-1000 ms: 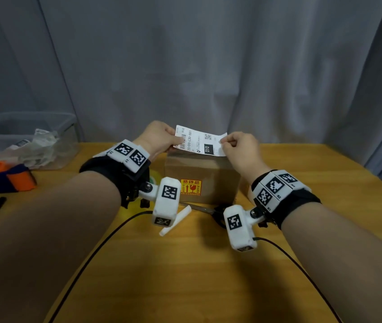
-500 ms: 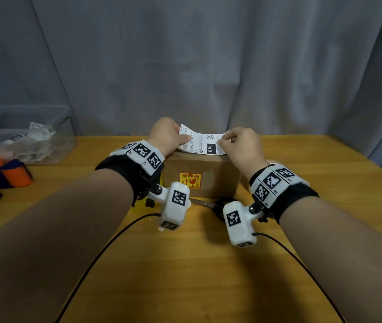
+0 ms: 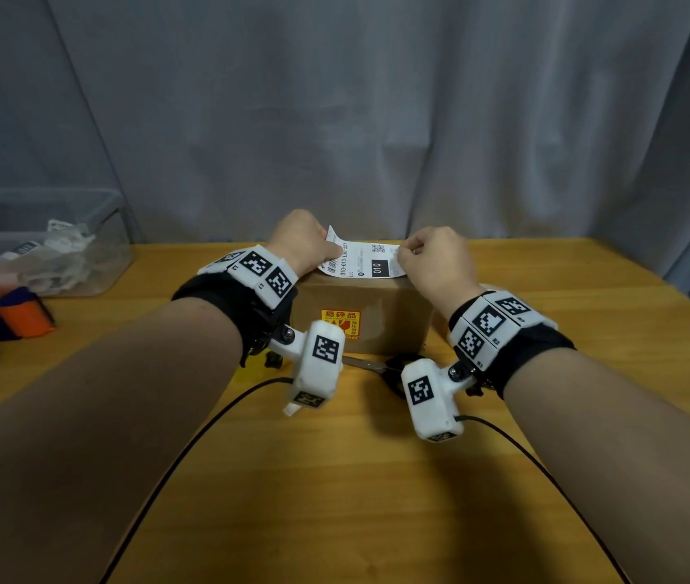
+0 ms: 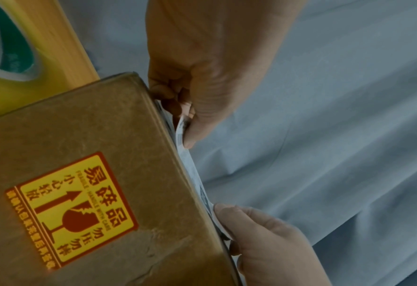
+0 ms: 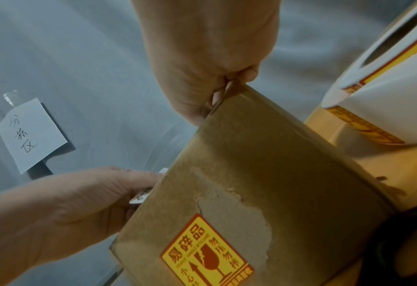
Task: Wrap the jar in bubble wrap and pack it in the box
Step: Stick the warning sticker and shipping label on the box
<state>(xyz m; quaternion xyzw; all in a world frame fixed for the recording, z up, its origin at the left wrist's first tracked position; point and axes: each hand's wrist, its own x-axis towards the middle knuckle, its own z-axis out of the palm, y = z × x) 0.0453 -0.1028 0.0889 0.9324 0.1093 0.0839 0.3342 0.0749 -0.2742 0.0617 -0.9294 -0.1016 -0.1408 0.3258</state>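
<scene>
Cardboard made up the closed box (image 3: 362,314), which sat at the back edge of the table (image 3: 377,478), near the middle, with its yellow fragile sticker (image 3: 340,324) facing the person. The jar itself was not visible; presumably it was already inside, so the box was best treated as breakable and lifted by its 2 side faces, not by the lid. Its walls looked stiff and dry, with a torn patch of paper skin beside the sticker, so grip should have been easy.

Across the top lay a thin white shipping label (image 3: 362,263), light, floppy and probably sticky underneath. The left hand (image 3: 303,242) pinched its left end, which curled up off the box, and the right hand (image 3: 431,259) pinched its right end, both sets of fingers curled. Holding it taut by both ends looked the safest way to lay it flat without wrinkles.

Scissors (image 3: 370,365) lay on the table just in front of the box, under the wrists. A clear bin (image 3: 115,246) of scraps stood at the back left corner, with an orange and blue strap (image 3: 1,314) in front of it. A big sticker roll (image 5: 395,92) stood just right of the box. None of these blocked the label
</scene>
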